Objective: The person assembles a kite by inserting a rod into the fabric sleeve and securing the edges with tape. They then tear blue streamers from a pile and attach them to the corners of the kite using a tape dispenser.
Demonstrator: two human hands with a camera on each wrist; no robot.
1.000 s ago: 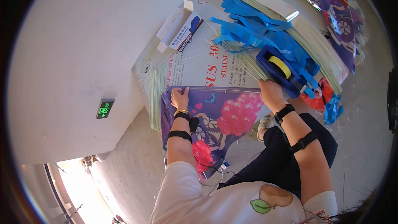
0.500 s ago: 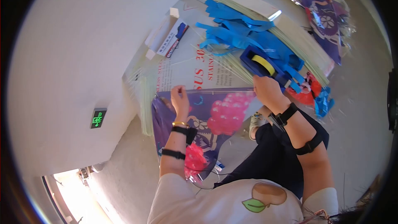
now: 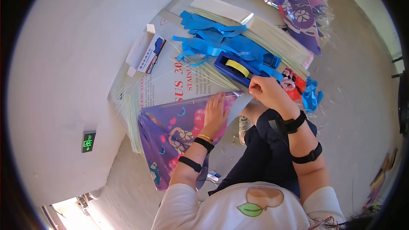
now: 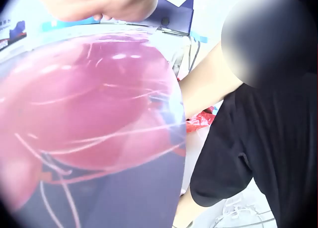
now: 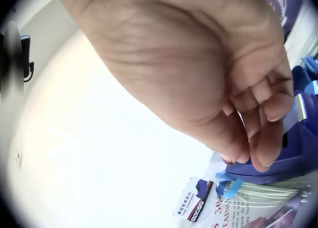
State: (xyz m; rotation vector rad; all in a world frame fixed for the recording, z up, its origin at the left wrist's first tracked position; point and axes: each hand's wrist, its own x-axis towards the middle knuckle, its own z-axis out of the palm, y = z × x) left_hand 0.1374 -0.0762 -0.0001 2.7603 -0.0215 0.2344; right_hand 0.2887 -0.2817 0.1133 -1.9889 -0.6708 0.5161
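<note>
A purple printed plastic sheet (image 3: 159,132) with pink balloons hangs over the table's near edge, a thin rod along its top. My left hand (image 3: 216,113) rests on it near the top edge, fingers extended. In the left wrist view the sheet (image 4: 99,114) fills much of the picture below that hand. The right hand (image 3: 268,93) is at the front end of a blue tape dispenser (image 3: 219,66) with a yellowish roll. Its thumb and fingers are curled together in the right wrist view, pinching the end of a clear strip of tape beside the cutter.
Blue fabric strips (image 3: 230,42) and pale thin rods (image 3: 133,123) lie on the table with a tape dispenser box (image 3: 145,53). Beyond them is a long white box (image 3: 281,36). More purple printed sheets (image 3: 300,15) lie at the far right, a red bag (image 3: 294,87) nearer.
My left hand has moved right along the sheet from its upper left corner. The right hand has left the sheet's right end for the tape dispenser's front. The head view has shifted.
</note>
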